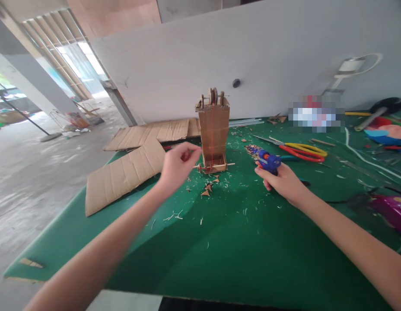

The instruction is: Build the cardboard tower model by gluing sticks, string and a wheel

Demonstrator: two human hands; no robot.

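Note:
A tall cardboard model stands upright on the green tabletop, with round cardboard discs on a rod at its top and a red string down its front. A thin stick crosses its base. Just left of the model is my left hand, its thumb and fingers pinched together. Whatever may be between those fingertips is hidden or too small to name. My right hand is closed around a blue glue gun, to the right of the model. The gun's nozzle end lies against a small, patterned, blurred patch.
Cardboard sheets lie at the left. Scissors with yellow and red handles are beyond my right hand, and a magenta object sits at the right edge. Cardboard scraps and white shavings litter the green tabletop. A wall rises behind.

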